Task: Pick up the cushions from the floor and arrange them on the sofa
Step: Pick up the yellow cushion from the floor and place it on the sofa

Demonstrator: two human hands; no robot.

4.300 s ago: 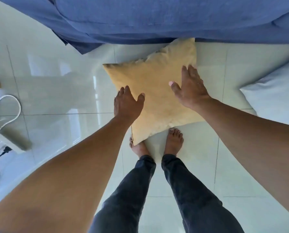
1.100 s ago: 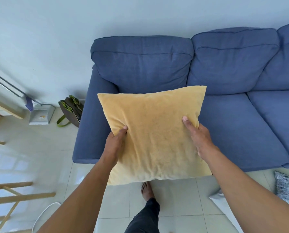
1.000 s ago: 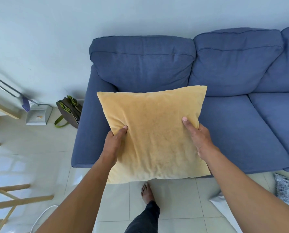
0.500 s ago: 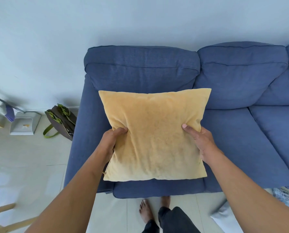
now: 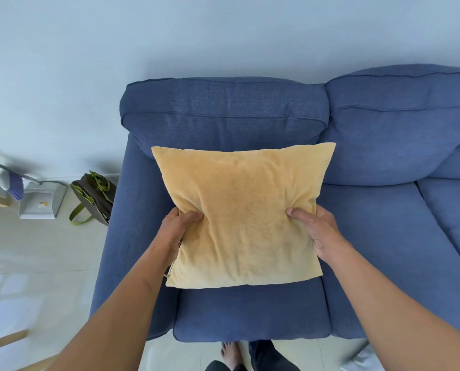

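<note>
Yellow cushion (image 5: 242,215) is off the floor, held over the left-end seat of the sofa (image 5: 384,236), in front of the left back cushion (image 5: 223,113); top edge looks close to the backrest, can't tell if it touches. Also can't tell if the bottom edge is resting on the seat or just above it. Left hand (image 5: 176,228) is pinching the cushion's left edge, thumb on the front face, fingers behind; right hand (image 5: 317,231) does the same on the right edge. Fabric bunches at both thumbs, so both are clenched on it. Judgement: the pick-up of this one is done, placement is mid-way; it still has to be set against the backrest near the left armrest and let go. No cushion is placed on the sofa in view. At least one more pale item (image 5: 357,362) sits on the floor at the bottom right corner of the frame, mostly cut off, probably another cushion. So call it early: first cushion nearly placed, rest still to fetch. Bag (image 5: 95,196) and dustpan (image 5: 41,202) on the floor left of the sofa, not relevant.
</note>
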